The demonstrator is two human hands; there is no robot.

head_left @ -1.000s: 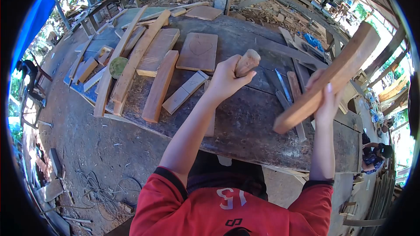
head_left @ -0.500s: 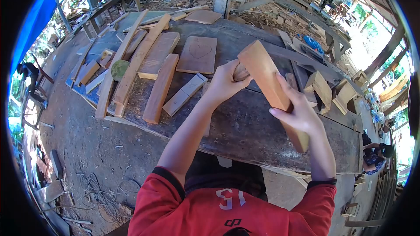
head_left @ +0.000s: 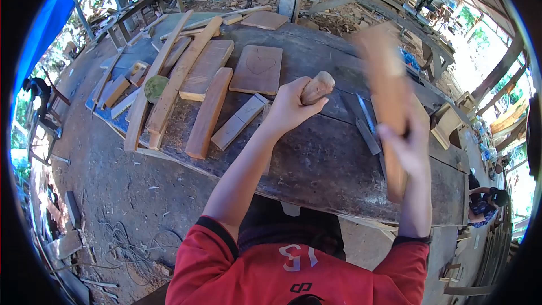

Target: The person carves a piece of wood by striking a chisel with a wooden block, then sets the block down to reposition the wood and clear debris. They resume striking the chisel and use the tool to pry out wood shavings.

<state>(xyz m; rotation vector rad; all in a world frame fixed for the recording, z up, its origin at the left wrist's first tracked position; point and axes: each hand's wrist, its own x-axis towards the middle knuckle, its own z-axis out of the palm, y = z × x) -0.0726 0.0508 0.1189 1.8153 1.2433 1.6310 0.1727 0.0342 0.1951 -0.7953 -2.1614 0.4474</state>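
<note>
My left hand (head_left: pixel 293 107) is closed around a short rounded piece of wood (head_left: pixel 319 86), its worn end pointing up and to the right. A long wooden block (head_left: pixel 389 90), blurred by motion at its upper end, is gripped in my right hand (head_left: pixel 407 135) and stands apart from the piece in my left. Between the hands, a chisel-like tool with a shiny blade (head_left: pixel 366 112) lies on the dark workbench (head_left: pixel 316 164). Left of my left hand are a small jointed wood piece (head_left: pixel 239 122) and a reddish wooden bar (head_left: pixel 209 114).
A flat board with a heart outline (head_left: pixel 257 69), long wooden strips (head_left: pixel 183 79) and a round green disc (head_left: pixel 155 88) lie on the bench's left. An angular wooden block (head_left: pixel 446 125) is at the right. Another person (head_left: pixel 486 203) is beyond the right edge.
The long block in my right hand has swung up and to the right, away from the rounded piece. My left hand has barely moved. The tool on the bench now shows.
</note>
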